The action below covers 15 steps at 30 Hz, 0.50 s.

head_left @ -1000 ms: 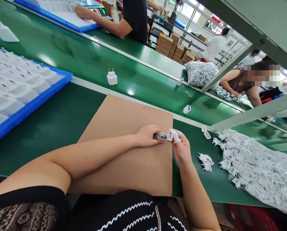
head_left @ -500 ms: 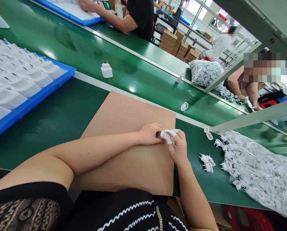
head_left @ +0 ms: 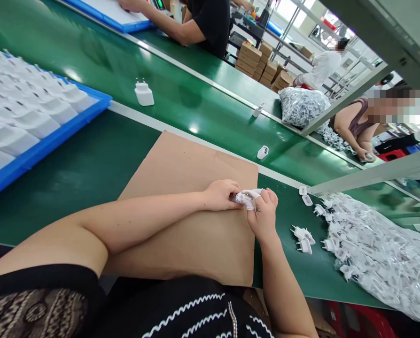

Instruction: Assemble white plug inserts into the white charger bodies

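Note:
My left hand (head_left: 221, 195) is closed around a small white charger (head_left: 238, 197), mostly hidden by the fingers, above the right part of a brown cardboard sheet (head_left: 196, 244). From the right, my right hand (head_left: 263, 217) pinches the charger's near end; its thumb and a finger wear white covers. Exactly which piece sits between those fingertips is hard to make out. Beside my right hand, several loose white plug pieces (head_left: 304, 240) with pins lie on the green table (head_left: 283, 272). Two small white caps (head_left: 306, 200) lie farther back.
A plastic bag of white plug parts (head_left: 382, 253) spreads at the right. Blue tray (head_left: 48, 149) with rows of white chargers stands at the left. White chargers (head_left: 144, 94) ride the green belt (head_left: 203, 108). A metal post (head_left: 372, 171) slants at right; co-workers sit across the belt.
The chargers on the belt have shifted left. Both my hands stay nearly in place on the charger, the right fingers slightly moved. A co-worker's hands at the far right have moved.

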Available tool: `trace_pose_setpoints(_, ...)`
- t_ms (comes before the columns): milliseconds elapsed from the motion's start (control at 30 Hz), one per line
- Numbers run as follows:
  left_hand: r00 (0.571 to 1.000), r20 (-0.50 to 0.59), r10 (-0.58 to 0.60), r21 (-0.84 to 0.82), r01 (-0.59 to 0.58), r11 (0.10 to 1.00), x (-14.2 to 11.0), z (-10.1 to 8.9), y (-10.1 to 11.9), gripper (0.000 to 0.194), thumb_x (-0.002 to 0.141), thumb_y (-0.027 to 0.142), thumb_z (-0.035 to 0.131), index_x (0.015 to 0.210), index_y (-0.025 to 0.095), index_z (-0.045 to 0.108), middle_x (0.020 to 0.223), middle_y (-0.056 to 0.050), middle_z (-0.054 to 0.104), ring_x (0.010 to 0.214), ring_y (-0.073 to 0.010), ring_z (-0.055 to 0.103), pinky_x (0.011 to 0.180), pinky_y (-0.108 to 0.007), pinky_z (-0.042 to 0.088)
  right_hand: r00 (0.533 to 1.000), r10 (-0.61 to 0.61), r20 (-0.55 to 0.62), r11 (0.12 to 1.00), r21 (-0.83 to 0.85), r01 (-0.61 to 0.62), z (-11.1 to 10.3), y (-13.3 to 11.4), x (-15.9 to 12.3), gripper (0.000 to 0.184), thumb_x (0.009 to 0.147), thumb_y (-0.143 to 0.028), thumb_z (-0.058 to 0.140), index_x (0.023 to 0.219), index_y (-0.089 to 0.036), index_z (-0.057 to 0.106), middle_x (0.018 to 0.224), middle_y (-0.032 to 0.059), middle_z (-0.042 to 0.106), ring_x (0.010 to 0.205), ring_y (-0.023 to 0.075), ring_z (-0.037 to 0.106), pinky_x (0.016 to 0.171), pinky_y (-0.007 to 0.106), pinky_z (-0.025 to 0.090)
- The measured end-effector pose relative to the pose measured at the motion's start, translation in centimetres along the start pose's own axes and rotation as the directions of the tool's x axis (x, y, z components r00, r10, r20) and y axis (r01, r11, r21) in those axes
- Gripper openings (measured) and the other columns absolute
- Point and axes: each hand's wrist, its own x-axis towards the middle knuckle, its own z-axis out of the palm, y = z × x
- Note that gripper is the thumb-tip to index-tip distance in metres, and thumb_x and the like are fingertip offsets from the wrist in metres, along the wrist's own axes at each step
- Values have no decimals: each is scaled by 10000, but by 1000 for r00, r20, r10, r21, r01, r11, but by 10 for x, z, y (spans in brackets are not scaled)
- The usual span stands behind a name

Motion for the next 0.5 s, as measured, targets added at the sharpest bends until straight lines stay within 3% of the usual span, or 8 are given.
trace_pose_setpoints(133, 1000, 9, -9, 1, 9, 1000, 1, -2, 1, 205, 826, 423, 794, 862, 223, 769, 1001, -29, 739, 906, -204, 675, 771, -295, 494, 1000, 17, 16, 1000, 23, -17, 2, 2, 2, 234, 937, -175, 533, 1052, -275, 711, 909, 38, 609, 957, 243, 567, 1157, 510, 352)
trace_pose_setpoints(333, 1000, 15, -3, 5, 3, 1000, 1, -2, 1, 201, 822, 424, 793, 845, 226, 762, 1010, -20, 740, 908, -199, 673, 749, -291, 482, 998, 18, -66, 999, 48, -15, 6, 3, -1, 284, 898, -157, 523, 1103, -272, 682, 935, 41, 619, 960, 245, 577, 1174, 533, 326)
trace_pose_setpoints(500, 1000, 10, -2, -1, 2, 1000, 1, -2, 1, 219, 833, 441, 779, 839, 223, 759, 988, -18, 731, 877, -188, 670, 742, -291, 486, 999, 34, 6, 998, -48, -33, 1, -3, 2, 248, 852, -127, 541, 997, -279, 675, 938, 35, 636, 1008, 253, 590, 1211, 549, 249)
